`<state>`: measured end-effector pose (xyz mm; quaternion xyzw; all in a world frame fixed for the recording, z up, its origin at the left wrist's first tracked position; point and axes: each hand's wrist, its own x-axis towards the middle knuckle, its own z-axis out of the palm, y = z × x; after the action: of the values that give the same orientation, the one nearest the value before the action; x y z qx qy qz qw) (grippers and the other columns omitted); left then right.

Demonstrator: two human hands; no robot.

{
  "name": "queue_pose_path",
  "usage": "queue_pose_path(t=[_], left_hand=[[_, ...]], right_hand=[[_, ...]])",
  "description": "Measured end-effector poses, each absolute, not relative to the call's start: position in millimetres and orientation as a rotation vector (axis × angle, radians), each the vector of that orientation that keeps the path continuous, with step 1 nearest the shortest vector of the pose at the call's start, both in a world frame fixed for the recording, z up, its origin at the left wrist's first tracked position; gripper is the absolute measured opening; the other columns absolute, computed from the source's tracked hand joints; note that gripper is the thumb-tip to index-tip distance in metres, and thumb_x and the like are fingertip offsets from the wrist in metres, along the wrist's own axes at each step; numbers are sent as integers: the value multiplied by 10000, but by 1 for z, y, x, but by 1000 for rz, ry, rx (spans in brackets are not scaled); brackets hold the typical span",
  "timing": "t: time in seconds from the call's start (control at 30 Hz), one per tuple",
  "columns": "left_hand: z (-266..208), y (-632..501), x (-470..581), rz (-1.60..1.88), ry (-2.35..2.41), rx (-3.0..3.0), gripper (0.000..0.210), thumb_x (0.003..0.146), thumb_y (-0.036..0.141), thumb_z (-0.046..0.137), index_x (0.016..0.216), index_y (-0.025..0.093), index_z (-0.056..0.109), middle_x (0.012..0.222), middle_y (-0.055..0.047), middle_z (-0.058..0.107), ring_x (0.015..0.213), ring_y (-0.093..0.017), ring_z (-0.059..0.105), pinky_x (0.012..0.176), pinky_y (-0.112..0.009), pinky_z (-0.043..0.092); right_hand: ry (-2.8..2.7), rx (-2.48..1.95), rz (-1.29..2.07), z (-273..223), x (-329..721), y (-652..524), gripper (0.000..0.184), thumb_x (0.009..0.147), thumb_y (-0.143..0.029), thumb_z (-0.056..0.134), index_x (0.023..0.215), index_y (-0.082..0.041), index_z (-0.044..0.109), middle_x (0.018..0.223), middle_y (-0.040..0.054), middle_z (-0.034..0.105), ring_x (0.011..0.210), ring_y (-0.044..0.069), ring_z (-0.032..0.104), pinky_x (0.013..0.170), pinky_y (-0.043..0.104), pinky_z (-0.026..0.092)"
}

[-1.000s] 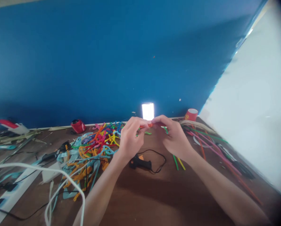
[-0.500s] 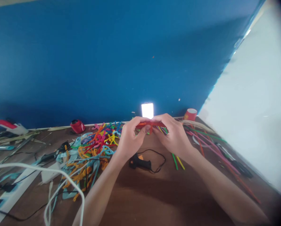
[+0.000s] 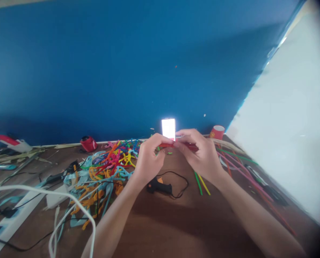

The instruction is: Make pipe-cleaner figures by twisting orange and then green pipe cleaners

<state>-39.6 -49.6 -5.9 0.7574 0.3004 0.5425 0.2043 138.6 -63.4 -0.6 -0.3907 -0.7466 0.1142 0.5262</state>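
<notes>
My left hand [image 3: 150,157] and my right hand [image 3: 203,154] meet over the middle of the table. Both pinch a red pipe cleaner [image 3: 165,145] held level between them; my fingers partly hide it. Behind the fingertips stands a small, brightly glowing rectangle [image 3: 168,128], a lamp or a screen, I cannot tell which. Below my hands a black and orange glue gun [image 3: 160,186] lies on its side with its cord looped to the right. Under my right hand, a green pipe cleaner [image 3: 198,184] and a yellow pipe cleaner [image 3: 204,185] stick out.
Left of my hands spreads a tangled heap of coloured pipe cleaners [image 3: 106,168]. A white cable [image 3: 82,208] arches over a power strip [image 3: 17,218] at the lower left. A red can [image 3: 88,143] and a red paper roll [image 3: 217,132] stand near the blue wall [image 3: 122,71].
My right hand's fingers have lifted and shifted at the join between the hands. The red pipe cleaner sits slightly lower, and the small strand hanging below it no longer shows.
</notes>
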Motion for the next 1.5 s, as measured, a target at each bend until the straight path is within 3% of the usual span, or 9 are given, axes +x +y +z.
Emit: queue_pose_path(t=[0.1, 0.33, 0.47, 0.6, 0.83, 1.07, 1.5], left_hand=[[-6, -53, -37, 1563, 848, 2218, 230, 861, 27, 610, 950, 214, 708, 928, -26, 711, 872, -145, 674, 767, -258, 559], [-11, -54, -34, 1634, 939, 2148, 206, 854, 52, 638, 990, 206, 658, 946, -23, 713, 878, -144, 690, 797, -260, 567], [-12, -52, -34, 1671, 993, 2037, 187, 830, 90, 680, 973, 205, 647, 937, -25, 709, 873, -152, 696, 778, -262, 579], [-10, -54, -33, 1617, 924, 1960, 137, 840, 157, 714, 952, 204, 650, 914, -25, 714, 831, -144, 709, 752, -246, 590], [-10, -56, -33, 1628, 923, 1962, 118, 830, 121, 698, 914, 199, 667, 896, -28, 720, 825, -149, 708, 744, -252, 602], [-9, -52, -36, 1711, 955, 2054, 251, 788, -26, 562, 863, 198, 646, 906, -14, 722, 875, -143, 695, 781, -266, 581], [-10, -54, -36, 1792, 842, 2379, 216, 878, 13, 576, 866, 218, 644, 936, -14, 744, 882, -135, 695, 780, -265, 558]], right_hand=[[-1723, -923, 390, 2, 138, -65, 275, 911, -250, 659, 1170, -240, 568, 849, -3, 744, 759, 162, 715, 663, 267, 522], [-1683, -864, 247, -1, 133, -65, 36, 910, -235, 663, 891, -219, 638, 801, -8, 721, 711, 139, 690, 633, 257, 510], [-1781, -843, -75, -5, 131, -65, 81, 934, -186, 614, 943, -229, 682, 840, 17, 754, 737, 162, 692, 680, 307, 514], [-1677, -850, -60, -8, 130, -67, 118, 914, -189, 641, 1016, -247, 651, 923, 19, 758, 806, 164, 721, 714, 295, 550], [-1778, -826, -291, -8, 131, -65, 135, 935, -168, 593, 1002, -233, 691, 788, 28, 743, 655, 160, 650, 626, 315, 490], [-1979, -850, -179, -7, 134, -63, 212, 950, -140, 535, 1126, -205, 632, 1028, 90, 724, 924, 224, 637, 777, 369, 498], [-1972, -893, 322, 3, 134, -65, 107, 997, -165, 430, 974, -204, 528, 891, 42, 587, 811, 166, 539, 724, 310, 420]])
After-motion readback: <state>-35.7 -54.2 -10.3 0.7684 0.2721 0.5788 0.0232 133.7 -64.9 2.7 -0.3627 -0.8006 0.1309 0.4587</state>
